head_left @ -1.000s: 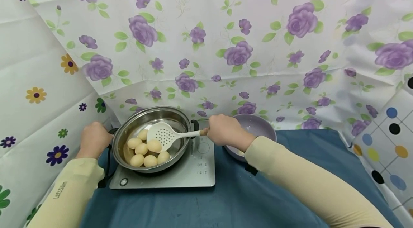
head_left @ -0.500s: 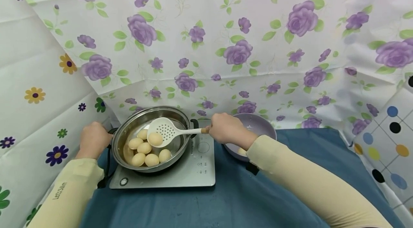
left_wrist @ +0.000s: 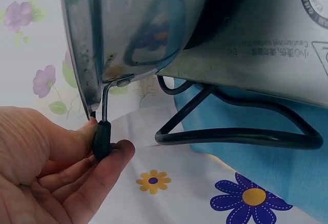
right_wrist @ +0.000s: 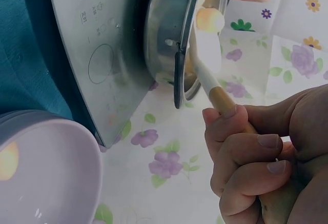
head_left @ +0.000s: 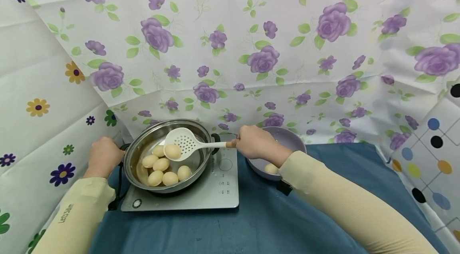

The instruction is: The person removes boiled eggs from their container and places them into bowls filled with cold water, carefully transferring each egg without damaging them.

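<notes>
My left hand (head_left: 104,154) holds the black side handle (left_wrist: 102,141) of a steel pan (head_left: 198,160), thumb on one face and fingers on the other. Several pale tan eggs (head_left: 161,164) lie grouped at the pan's near left. My right hand (head_left: 256,142) has its fingers curled round the wooden handle (right_wrist: 222,101) of a white skimmer (head_left: 187,140). Its perforated head is over the pan and carries one egg (head_left: 173,151) near its left edge. In the right wrist view, that egg shows above the pan's rim.
Under the pan is a flat silver induction cooker (head_left: 223,198) on a blue cloth (head_left: 258,222). A purple bowl (head_left: 299,148) with an egg (head_left: 271,169) in it stands right of the cooker, partly behind my right forearm. Floral sheets (head_left: 230,62) rise close behind.
The skimmer has risen and shifted slightly right, lifting one egg off the group in the pan. My right hand has moved a little right with it. My left hand stays on the pan handle.
</notes>
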Tool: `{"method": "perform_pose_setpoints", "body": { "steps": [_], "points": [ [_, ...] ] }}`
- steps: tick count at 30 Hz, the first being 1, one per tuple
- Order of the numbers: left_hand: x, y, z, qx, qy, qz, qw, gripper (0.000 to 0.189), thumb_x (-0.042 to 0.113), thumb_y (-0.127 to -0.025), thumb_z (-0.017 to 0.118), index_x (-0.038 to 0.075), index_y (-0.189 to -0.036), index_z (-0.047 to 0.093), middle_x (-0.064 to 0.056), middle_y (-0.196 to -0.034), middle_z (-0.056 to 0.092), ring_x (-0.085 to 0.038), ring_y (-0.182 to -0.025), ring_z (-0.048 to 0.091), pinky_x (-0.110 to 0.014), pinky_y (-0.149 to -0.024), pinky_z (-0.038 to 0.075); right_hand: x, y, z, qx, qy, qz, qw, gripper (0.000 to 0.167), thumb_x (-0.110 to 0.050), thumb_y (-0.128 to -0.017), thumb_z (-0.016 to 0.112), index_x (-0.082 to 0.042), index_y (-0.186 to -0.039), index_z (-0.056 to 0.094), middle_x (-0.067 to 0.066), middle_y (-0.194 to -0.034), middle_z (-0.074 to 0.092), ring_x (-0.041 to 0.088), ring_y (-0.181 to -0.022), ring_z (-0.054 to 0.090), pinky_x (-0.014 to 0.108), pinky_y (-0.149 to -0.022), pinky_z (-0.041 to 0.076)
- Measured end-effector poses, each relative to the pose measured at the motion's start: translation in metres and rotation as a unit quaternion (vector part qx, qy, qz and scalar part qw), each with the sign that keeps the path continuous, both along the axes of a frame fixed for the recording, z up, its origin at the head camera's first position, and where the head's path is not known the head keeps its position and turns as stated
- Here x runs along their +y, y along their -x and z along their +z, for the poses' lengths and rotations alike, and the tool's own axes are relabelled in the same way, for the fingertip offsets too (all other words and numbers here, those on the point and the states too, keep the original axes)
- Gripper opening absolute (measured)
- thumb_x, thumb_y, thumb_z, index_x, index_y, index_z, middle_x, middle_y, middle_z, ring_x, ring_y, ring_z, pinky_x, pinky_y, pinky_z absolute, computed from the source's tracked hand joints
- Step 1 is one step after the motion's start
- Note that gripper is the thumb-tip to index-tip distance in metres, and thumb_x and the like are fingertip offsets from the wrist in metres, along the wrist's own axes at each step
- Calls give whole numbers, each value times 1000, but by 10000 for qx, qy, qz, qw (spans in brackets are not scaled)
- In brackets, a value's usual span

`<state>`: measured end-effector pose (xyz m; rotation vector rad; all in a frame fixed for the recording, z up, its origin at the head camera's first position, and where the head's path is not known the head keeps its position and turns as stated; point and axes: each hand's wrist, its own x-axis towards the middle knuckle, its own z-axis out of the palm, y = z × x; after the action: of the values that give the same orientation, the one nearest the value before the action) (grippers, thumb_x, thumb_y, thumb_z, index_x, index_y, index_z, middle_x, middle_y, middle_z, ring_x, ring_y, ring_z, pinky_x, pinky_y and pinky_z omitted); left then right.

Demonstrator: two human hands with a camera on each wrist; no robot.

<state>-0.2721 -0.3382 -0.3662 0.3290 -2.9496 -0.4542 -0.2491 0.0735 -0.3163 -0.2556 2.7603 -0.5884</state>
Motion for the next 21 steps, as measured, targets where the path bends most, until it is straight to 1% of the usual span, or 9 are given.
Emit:
{"method": "perform_pose_setpoints", "body": {
  "steps": [3, 9, 15, 21],
  "points": [
    [-1, 0, -1, 11, 27, -7, 10000, 43, 15, -77, 67, 12, -45, 39, -3, -43, 43, -22, -46, 45, -31, -43, 34, 2, 0, 0, -48, 13, -56, 10000, 38, -37, -96, 48, -18, -69, 67, -3, -48, 35, 11, -39, 23, 26, -38, 20],
    [-3, 1, -2, 36, 2, -8, 10000, 42, 17, -77, 68, 11, -44, 42, -7, -46, 51, -26, -50, 49, -32, -45, 37, 5, -1, 1, -17, -14, -110, 9999, 39, -39, -95, 49, -17, -67, 67, -3, -48, 34, 12, -39, 23, 26, -37, 20],
    [-2, 3, -2, -138, -67, 97, 9998, 43, 20, -78, 68, 11, -45, 41, -5, -46, 50, -24, -50, 49, -31, -45, 37, 5, 0, -1, -97, -48, -187, 9998, 38, -39, -96, 48, -18, -71, 67, -2, -48, 35, 11, -39, 23, 26, -38, 20],
    [-3, 2, -3, -134, -93, 47, 9999, 42, 19, -77, 68, 11, -46, 42, -5, -45, 49, -22, -48, 48, -30, -43, 37, 5, 0, -4, -114, 37, -98, 9999, 37, -37, -96, 47, -18, -72, 67, -2, -48, 36, 11, -39, 23, 26, -38, 20]
  ]
}}
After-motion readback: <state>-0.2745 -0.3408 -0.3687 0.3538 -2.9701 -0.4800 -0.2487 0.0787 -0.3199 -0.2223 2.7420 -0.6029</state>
